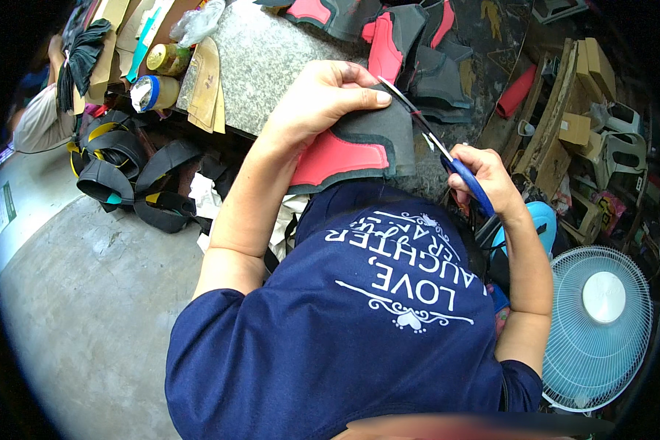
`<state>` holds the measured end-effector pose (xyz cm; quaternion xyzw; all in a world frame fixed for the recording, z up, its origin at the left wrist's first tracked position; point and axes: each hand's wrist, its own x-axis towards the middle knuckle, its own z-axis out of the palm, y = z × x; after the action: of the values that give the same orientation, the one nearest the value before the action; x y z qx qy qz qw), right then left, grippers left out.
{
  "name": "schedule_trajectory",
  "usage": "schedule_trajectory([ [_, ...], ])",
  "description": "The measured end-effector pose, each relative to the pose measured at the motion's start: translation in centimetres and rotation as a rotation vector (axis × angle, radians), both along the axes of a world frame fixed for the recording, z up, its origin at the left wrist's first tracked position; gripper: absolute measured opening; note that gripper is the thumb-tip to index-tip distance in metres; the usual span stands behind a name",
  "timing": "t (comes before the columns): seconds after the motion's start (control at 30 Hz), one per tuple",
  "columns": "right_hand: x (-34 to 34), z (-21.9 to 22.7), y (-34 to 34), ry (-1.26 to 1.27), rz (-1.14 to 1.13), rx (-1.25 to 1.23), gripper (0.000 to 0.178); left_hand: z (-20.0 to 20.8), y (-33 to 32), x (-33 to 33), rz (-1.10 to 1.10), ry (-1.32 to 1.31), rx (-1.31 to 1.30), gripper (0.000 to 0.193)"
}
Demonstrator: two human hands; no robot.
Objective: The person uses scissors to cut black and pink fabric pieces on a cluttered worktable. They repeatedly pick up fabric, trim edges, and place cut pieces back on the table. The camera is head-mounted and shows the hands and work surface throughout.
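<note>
My left hand pinches a dark grey cut piece with a red panel, thumb on top and fingers underneath. The piece looks like a shoe upper and hangs over the near side of the worktable, above my lap. In my right hand are scissors with blue handles. Their blades point up and left, lying along the upper right edge of the piece, with the tip close to my left thumb. Whether the blades are cutting into the material cannot be made out.
Similar red and grey pieces lie on the table beyond my hands, beside a speckled stone slab. Cardboard patterns and jars are at left. Black curved pieces hang below them. A fan stands at right.
</note>
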<state>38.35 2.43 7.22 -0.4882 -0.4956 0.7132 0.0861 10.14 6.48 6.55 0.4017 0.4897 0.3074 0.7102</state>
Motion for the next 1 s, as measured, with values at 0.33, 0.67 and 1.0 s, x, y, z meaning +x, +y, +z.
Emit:
schedule_trajectory([
  [0.33, -0.4, -0.8, -0.5, -0.048, 0.089, 0.044, 0.026, -0.4, -1.2, 0.1, -0.011, 0.013, -0.038, 0.023],
  [0.67, 0.5, -2.8, -1.7, -0.081, -0.142, 0.02, 0.02, -2.0, -3.8, -2.4, 0.156, 0.07, -0.108, 0.019],
  [1.0, 0.8, -2.5, -0.7, 0.074, -0.325, 0.148, 0.015, -9.2, -4.9, 0.8, -0.202, 1.193, 0.715, 0.103],
])
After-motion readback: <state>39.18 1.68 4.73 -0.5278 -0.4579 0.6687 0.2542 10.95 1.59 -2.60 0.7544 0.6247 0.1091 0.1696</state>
